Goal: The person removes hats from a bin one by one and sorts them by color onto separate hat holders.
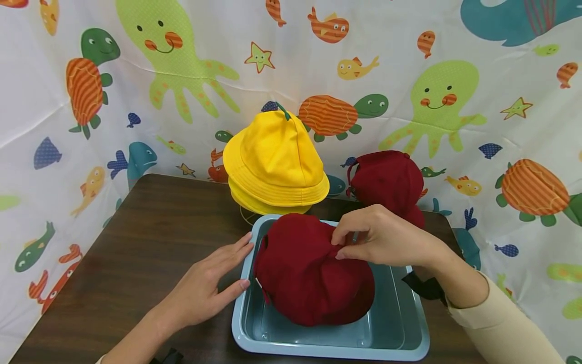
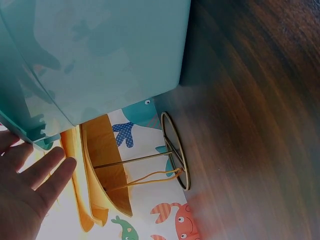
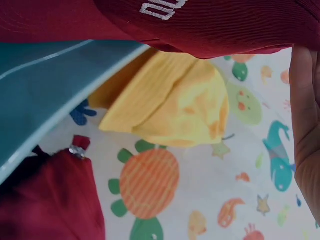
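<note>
A dark red cap sits in a light blue plastic bin in the head view. My right hand pinches its cloth near the top between thumb and fingers. White lettering shows on the red cap along the upper edge of the right wrist view. With fingers extended, my left hand rests its fingertips on the bin's left rim. The left wrist view has the left hand beside the bin's wall.
Behind the bin, yellow brimmed hats are stacked on a wire stand. Another dark red cap is at the back right. A sea-animal print curtain hangs behind the dark wooden table.
</note>
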`<action>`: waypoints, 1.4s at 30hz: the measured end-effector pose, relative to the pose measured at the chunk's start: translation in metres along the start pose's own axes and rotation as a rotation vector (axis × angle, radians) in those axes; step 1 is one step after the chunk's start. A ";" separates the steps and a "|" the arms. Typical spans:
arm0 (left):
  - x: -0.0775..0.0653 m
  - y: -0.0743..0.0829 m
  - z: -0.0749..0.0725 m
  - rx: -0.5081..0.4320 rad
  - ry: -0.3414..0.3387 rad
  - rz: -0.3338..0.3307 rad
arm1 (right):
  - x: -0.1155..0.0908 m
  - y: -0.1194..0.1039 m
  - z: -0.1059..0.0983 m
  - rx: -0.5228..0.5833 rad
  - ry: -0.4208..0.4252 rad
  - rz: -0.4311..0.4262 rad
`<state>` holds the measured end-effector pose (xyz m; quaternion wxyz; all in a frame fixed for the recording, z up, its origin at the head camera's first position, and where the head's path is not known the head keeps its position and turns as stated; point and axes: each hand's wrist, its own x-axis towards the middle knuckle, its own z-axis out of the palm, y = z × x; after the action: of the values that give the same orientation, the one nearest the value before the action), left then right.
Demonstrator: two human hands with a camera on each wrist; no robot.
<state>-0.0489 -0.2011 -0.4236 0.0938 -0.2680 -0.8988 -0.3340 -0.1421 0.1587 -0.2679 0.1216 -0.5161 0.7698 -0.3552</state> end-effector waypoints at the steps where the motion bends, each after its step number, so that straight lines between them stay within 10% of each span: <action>1: 0.000 0.000 0.000 0.001 0.001 0.000 | -0.001 -0.002 -0.002 -0.002 0.008 -0.002; 26: -0.001 0.000 0.000 0.018 -0.003 -0.005 | -0.016 -0.032 -0.057 -0.191 0.200 -0.133; 42: 0.000 0.000 0.001 0.021 -0.018 -0.016 | -0.025 -0.040 -0.095 -0.378 0.345 0.047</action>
<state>-0.0484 -0.2003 -0.4244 0.0860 -0.2628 -0.9052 -0.3228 -0.1554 0.2124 -0.1767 -0.1017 -0.4435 0.8437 -0.2850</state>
